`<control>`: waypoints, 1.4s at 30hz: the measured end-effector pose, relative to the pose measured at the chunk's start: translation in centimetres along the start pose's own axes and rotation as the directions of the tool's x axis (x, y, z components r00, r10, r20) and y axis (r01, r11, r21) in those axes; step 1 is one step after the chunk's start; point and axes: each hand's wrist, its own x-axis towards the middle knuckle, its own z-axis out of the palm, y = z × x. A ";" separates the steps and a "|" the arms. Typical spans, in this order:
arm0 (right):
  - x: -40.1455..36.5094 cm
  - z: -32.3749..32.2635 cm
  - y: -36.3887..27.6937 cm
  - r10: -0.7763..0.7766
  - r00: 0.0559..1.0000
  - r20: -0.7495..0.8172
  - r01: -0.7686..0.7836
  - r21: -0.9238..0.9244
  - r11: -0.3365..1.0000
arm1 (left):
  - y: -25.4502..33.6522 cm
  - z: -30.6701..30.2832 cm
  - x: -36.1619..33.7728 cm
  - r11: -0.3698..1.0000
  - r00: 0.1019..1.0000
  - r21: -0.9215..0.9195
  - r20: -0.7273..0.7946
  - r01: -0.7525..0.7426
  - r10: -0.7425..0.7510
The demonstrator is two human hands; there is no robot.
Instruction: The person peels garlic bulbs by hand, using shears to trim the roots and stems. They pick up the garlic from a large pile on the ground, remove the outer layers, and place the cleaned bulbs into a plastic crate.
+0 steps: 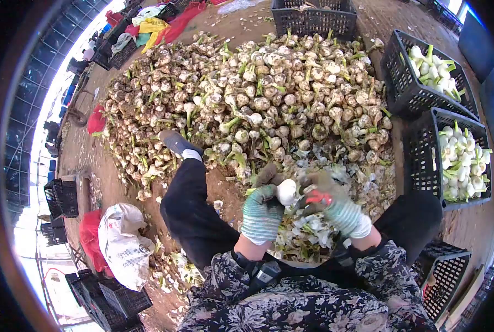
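Note:
My left hand [262, 207], in a green-striped glove with dirty fingertips, is closed on a peeled white garlic bulb [286, 192]. Just right of it, my right hand [335, 202], gloved alike, is closed round a small tool with a red handle [318, 197]. Motion blurs its fingers, and the tool's working end cannot be made out. Loose garlic skins [307, 229] lie on the floor below both hands, between my legs. Beyond them spreads a big heap of unpeeled, soil-stained garlic [258, 99] with green stem stubs.
At the right stand two black crates of cleaned garlic, a nearer crate [421, 157] and a farther crate [399, 72]. Another black crate [313, 21] sits behind the heap. A white sack [124, 243] and stacked black crates [106, 299] are at the left. One crate [448, 276] lies behind my right leg.

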 end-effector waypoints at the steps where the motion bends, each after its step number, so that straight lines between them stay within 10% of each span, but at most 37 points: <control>1: 0.1 0.2 -0.1 -0.008 0.998 0.065 0.021 -0.203 0.979 | -0.1 0.0 0.1 1.000 1.000 -0.001 0.002 0.000 0.000; 5: 0.2 1.1 -0.2 0.181 0.982 0.058 -0.190 0.354 0.916 | 0.0 0.3 0.4 0.991 0.997 -0.117 0.039 0.069 -0.065; 7: 0.1 0.6 0.7 0.083 0.994 0.074 -0.103 0.340 0.935 | 0.3 0.7 0.4 0.969 0.988 -0.197 0.015 0.151 -0.151; 9: -0.1 1.0 0.7 0.208 0.978 -0.014 -0.128 0.748 0.651 | 0.4 1.7 0.1 0.972 0.991 -0.196 -0.010 0.131 -0.135; 11: 0.3 1.9 0.5 0.373 0.927 0.031 -0.305 0.640 0.705 | 0.2 2.9 -0.4 0.984 0.993 -0.134 0.029 0.116 -0.113; 13: 0.5 4.1 0.1 -0.032 0.903 -0.427 0.055 0.041 0.998 | -2.4 1.9 0.6 0.996 0.995 -0.012 -0.056 -0.086 0.085; 16: 1.2 4.3 3.2 0.078 0.850 -0.522 0.032 0.198 0.980 | -3.7 4.4 -1.0 0.972 0.987 0.201 -0.077 -0.121 0.139; 17: 1.7 3.8 4.4 0.213 0.855 -0.473 -0.055 0.327 0.944 | -3.6 4.2 -0.8 0.972 0.988 0.202 -0.076 -0.118 0.136; 18: 2.2 2.6 -1.0 0.584 0.787 -0.198 -0.245 0.768 0.592 | -3.3 3.6 -0.3 0.998 0.998 0.052 -0.045 -0.045 0.048; 19: 3.5 2.3 4.0 0.559 0.821 -0.120 -0.127 0.915 0.382 | -3.1 3.2 0.1 0.995 0.999 -0.097 -0.002 0.037 -0.037; 22: 2.7 1.8 2.1 0.538 0.807 -0.245 -0.003 0.908 0.418 | -2.2 3.2 0.6 0.973 0.986 -0.173 -0.034 0.156 -0.164; 25: 0.8 0.5 2.5 0.373 0.881 -0.292 -0.142 0.588 0.796 | -1.9 2.0 1.0 0.948 0.977 -0.258 -0.056 0.185 -0.206; 27: -0.9 2.2 -0.9 -0.030 0.977 -0.210 0.108 0.373 0.922 | -2.2 2.3 0.9 0.981 0.982 -0.047 -0.019 0.186 -0.187; 28: -1.1 2.1 -1.3 -0.258 0.957 -0.134 0.157 -0.511 0.845 | -3.6 1.2 1.1 0.991 0.986 0.020 -0.100 0.134 -0.132; 31: -1.6 1.5 -0.4 0.051 0.978 -0.202 -0.062 -0.050 0.997 | -2.7 4.2 -0.8 0.984 0.974 -0.083 -0.153 0.157 -0.168; 34: -2.6 -0.3 -0.3 0.219 0.941 -0.258 -0.242 -0.059 0.969 | -3.1 2.6 0.3 0.995 0.987 -0.054 -0.134 0.082 -0.089; 35: -2.8 -1.6 0.2 0.244 0.937 -0.250 -0.183 0.244 0.952 | -2.9 1.9 0.7 0.995 0.987 -0.064 -0.136 0.077 -0.086; 37: -3.6 -4.3 -3.0 0.248 0.886 -0.391 0.198 0.804 0.561 | -1.9 0.5 1.5 0.999 0.968 -0.032 -0.248 0.033 -0.040; 39: -4.0 -9.9 -4.1 -0.169 0.877 -0.450 0.477 0.857 0.196 | -0.5 -1.2 1.6 0.996 0.964 -0.021 -0.249 0.089 -0.092; 40: -4.9 -11.9 -5.8 -0.173 0.884 -0.435 0.413 0.899 -0.146 | 0.0 -1.8 1.6 0.997 0.956 -0.016 -0.284 0.074 -0.076; 42: -5.3 -15.6 -6.8 -0.142 0.701 -0.699 0.657 0.710 -0.252 | 0.4 -3.2 1.8 0.996 0.947 -0.057 -0.309 0.071 -0.085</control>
